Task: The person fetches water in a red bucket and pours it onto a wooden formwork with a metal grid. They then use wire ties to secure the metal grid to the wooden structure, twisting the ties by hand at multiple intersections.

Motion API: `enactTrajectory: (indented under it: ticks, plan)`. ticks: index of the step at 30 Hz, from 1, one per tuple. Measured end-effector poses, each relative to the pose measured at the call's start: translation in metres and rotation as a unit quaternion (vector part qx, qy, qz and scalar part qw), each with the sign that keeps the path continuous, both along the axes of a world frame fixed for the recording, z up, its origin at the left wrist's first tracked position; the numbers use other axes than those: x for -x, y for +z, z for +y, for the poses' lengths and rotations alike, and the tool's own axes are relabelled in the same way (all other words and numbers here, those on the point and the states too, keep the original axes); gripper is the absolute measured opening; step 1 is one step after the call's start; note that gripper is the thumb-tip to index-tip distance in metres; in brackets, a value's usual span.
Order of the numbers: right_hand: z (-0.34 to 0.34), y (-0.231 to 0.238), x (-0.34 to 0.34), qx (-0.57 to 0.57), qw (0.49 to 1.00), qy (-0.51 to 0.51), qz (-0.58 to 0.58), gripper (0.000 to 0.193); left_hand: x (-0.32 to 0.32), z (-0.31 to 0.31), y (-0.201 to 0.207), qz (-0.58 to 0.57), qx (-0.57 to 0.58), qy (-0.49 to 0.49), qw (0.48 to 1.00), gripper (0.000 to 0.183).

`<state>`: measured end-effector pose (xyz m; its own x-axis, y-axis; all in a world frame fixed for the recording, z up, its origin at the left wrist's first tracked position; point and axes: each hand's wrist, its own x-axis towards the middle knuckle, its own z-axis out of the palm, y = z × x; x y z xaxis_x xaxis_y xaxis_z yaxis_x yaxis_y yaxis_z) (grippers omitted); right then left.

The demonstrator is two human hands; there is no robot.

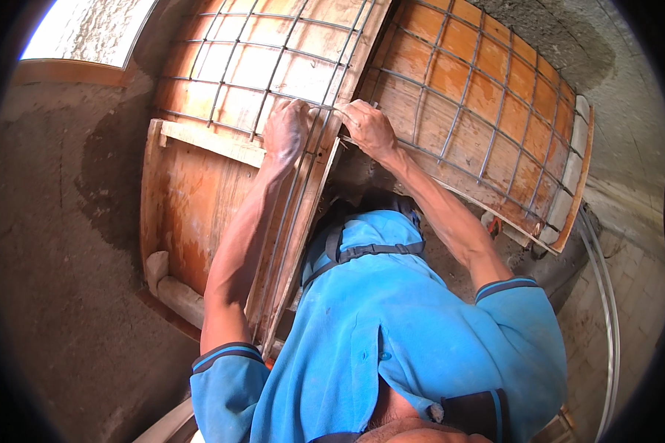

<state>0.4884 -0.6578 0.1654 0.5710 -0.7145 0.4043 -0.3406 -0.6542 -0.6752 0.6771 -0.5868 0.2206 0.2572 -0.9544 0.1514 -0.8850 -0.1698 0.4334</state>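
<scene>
Head view, looking down past the person's chest. The left hand [287, 131] is closed, fingers curled over the steel mesh [273, 70] where it meets the upright edge of a board [325, 159] between two panels. The right hand [368, 127] lies just beside it, knuckles up, fingers bent and pinching at the same junction of wires; what, if anything, sits between its fingertips cannot be told. The two hands nearly touch.

The mesh is a grid of thin grey bars lying flat against two orange-stained plywood form panels. The left panel [199, 207] is braced by a pale wooden batten [210, 142] running just below the left hand. The right panel [488, 96] tilts away to the right and carries its own mesh [480, 140], ending in a pale edge strip [573, 184].

Both forearms rise from the lower part of the frame out of a blue shirt [391, 325] with dark-trimmed sleeves; a dark strap [369, 249] crosses the chest. A grey concrete wall [59, 244] fills the left side, with a darker damp patch near the left panel. A curved pale pipe [606, 295] runs along the tiled floor at right.
</scene>
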Motion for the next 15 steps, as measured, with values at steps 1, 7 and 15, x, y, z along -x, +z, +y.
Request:
enactTrajectory:
  ticks: [1, 7, 15]
  plan:
    - [0.000, 0.001, 0.000, 0.000, 1.000, 0.003, -0.003, 0.020, 0.001, 0.001, -0.002, -0.011, -0.007, 0.005, 1.000, 0.019]
    - [0.000, 0.005, 0.000, -0.014, 1.000, -0.004, -0.009, 0.019, 0.007, 0.000, -0.005, -0.044, -0.091, -0.010, 0.995, 0.019]
    - [-0.001, 0.005, 0.000, -0.026, 1.000, -0.009, -0.016, 0.018, 0.013, 0.003, 0.003, -0.103, -0.053, -0.074, 0.991, 0.025]
